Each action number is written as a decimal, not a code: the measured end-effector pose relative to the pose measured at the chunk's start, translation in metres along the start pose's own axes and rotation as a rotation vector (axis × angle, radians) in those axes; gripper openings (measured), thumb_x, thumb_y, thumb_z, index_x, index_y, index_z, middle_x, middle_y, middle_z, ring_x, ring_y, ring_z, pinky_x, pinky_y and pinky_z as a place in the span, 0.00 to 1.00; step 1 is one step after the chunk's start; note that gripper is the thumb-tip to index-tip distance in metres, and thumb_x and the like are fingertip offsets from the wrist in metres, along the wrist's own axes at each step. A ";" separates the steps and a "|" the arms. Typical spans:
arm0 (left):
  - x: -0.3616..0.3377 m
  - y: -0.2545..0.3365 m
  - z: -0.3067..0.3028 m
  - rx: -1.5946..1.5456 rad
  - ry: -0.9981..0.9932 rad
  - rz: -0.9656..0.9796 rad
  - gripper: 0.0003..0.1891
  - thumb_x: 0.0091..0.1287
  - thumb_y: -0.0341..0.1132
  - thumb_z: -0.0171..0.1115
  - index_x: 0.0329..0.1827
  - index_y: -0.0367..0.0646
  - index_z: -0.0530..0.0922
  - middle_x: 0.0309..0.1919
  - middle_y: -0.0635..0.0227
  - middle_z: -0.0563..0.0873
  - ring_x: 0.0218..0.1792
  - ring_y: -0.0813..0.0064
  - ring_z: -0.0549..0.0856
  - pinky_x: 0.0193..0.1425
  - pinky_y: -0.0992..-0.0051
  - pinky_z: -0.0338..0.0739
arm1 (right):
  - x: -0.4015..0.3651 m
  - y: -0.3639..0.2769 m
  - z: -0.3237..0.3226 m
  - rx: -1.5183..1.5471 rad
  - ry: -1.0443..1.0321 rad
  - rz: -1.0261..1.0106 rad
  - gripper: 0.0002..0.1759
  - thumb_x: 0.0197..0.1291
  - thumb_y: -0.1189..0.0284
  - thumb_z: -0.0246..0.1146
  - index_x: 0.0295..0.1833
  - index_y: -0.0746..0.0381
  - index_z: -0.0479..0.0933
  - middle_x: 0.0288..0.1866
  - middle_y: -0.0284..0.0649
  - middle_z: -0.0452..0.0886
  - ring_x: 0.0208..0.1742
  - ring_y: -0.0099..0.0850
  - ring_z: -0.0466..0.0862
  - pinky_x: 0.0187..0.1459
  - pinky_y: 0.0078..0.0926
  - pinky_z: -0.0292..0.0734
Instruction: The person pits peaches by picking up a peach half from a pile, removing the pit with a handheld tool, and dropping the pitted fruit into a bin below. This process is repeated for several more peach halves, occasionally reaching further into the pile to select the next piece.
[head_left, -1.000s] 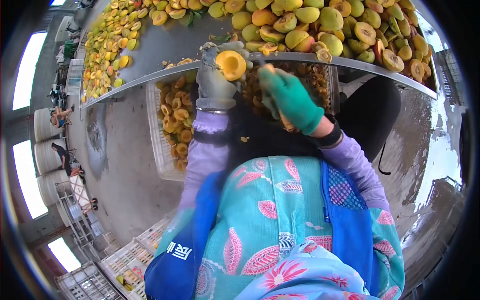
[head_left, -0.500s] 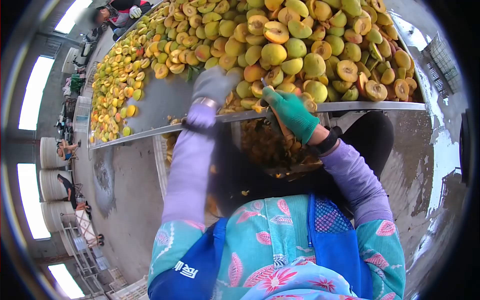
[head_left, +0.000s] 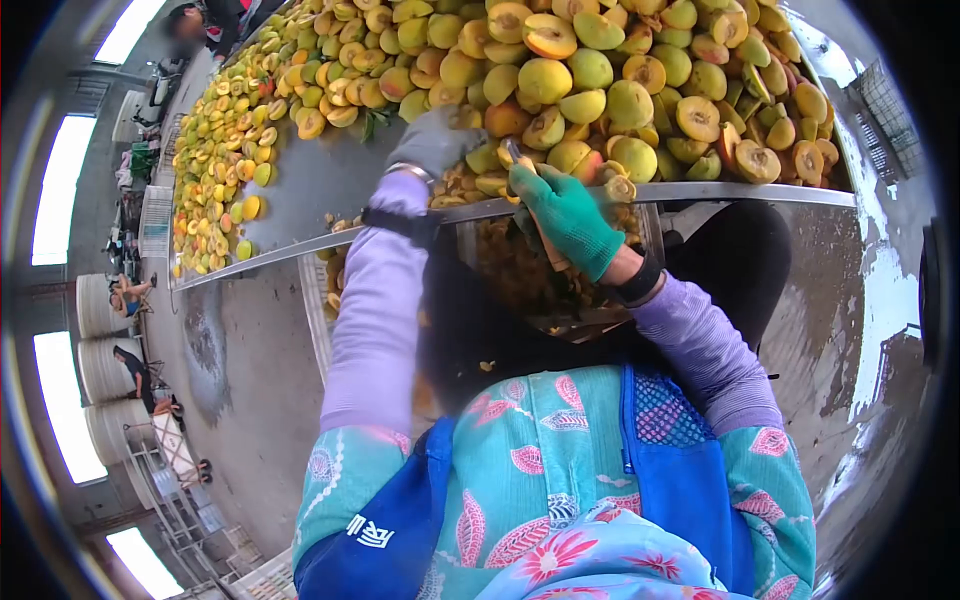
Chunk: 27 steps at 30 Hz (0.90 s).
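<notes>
My right hand (head_left: pixel 572 222), in a green knitted glove, is closed round a wooden-handled tool (head_left: pixel 551 250). Its metal end points up toward the fruit, and the handle slants down below the fist. My left hand (head_left: pixel 432 142), in a grey glove, reaches over the table rim at the near edge of the pile. Motion smears its fingers, so I cannot tell whether they hold a fruit. Halved yellow-green peaches (head_left: pixel 545 80) are heaped just beyond both hands, some with the cut face up. Small cut pieces lie by the rim between the hands.
The metal table (head_left: pixel 330 185) has a raised rim along its near side. Smaller peach halves (head_left: pixel 215 180) spread over its left end. Below the rim, between my knees, a crate (head_left: pixel 500 265) holds scraps. Other people and white tubs (head_left: pixel 100 305) are at far left.
My left hand has shifted slightly right and is less blurred. My right hand has moved a little left and up with the tool. The whole view has shifted slightly.
</notes>
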<state>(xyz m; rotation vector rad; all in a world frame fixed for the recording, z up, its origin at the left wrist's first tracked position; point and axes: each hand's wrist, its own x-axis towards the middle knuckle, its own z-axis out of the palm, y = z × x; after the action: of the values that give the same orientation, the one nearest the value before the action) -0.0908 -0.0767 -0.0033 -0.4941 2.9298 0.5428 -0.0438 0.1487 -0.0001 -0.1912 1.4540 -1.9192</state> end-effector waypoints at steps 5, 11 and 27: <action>0.016 -0.007 -0.016 0.097 -0.166 0.282 0.25 0.54 0.35 0.71 0.55 0.36 0.79 0.46 0.55 0.86 0.46 0.64 0.86 0.52 0.71 0.80 | 0.006 0.016 -0.004 -0.116 0.083 -0.165 0.20 0.70 0.54 0.55 0.40 0.62 0.71 0.22 0.30 0.71 0.19 0.19 0.70 0.20 0.19 0.65; -0.089 0.018 -0.026 -0.852 -0.022 0.389 0.20 0.59 0.24 0.64 0.57 0.36 0.78 0.51 0.65 0.84 0.44 0.78 0.83 0.47 0.80 0.79 | 0.031 -0.003 -0.003 -0.102 0.113 -0.112 0.21 0.69 0.56 0.56 0.41 0.66 0.74 0.26 0.32 0.75 0.29 0.22 0.74 0.31 0.24 0.70; -0.128 0.018 0.033 -1.731 0.137 0.120 0.23 0.77 0.47 0.42 0.55 0.35 0.74 0.43 0.58 0.84 0.45 0.66 0.84 0.52 0.70 0.81 | -0.019 -0.006 0.010 -0.922 -0.092 -0.565 0.20 0.68 0.56 0.57 0.40 0.64 0.70 0.23 0.51 0.79 0.27 0.50 0.81 0.28 0.44 0.74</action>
<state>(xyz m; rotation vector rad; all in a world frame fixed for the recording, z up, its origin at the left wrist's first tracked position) 0.0249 -0.0113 -0.0056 -0.3877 1.7445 2.9490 -0.0277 0.1527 0.0146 -1.1941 2.2873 -1.4259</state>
